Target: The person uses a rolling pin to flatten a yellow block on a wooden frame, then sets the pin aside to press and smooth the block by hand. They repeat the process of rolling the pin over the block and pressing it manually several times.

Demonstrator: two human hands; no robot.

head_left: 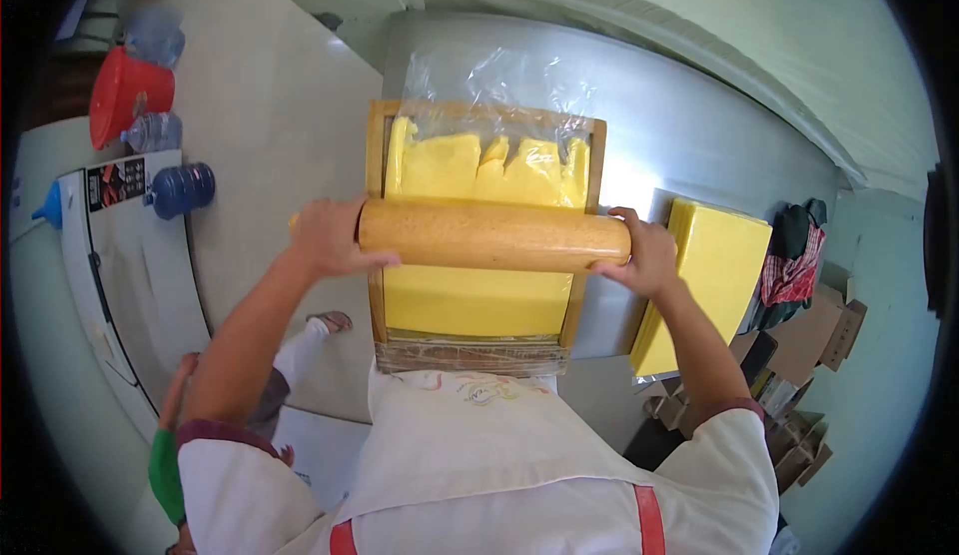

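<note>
A thick wooden rolling pin point(494, 236) lies crosswise over a yellow slab point(475, 305) that looks like butter or dough. My left hand point(335, 238) grips its left end, and my right hand point(641, 253) is closed round the right end. Clear plastic film point(499, 77) covers the slab and spreads past its far side. Around the slab runs a wooden frame point(376, 155), its near edge close to my apron. The slab's far edge is ragged, with splits and gaps, while the part nearer me is smooth. The pin hides a band across the middle.
Wrapped yellow slabs point(714, 265) are stacked right of the frame on the metal table point(639, 145). Beyond them are a checked cloth point(794, 267) and cardboard boxes point(807, 330). On the left stand a red bucket point(130, 98), water bottles point(182, 190) and a white appliance point(140, 265). Another person point(170, 455) is at lower left.
</note>
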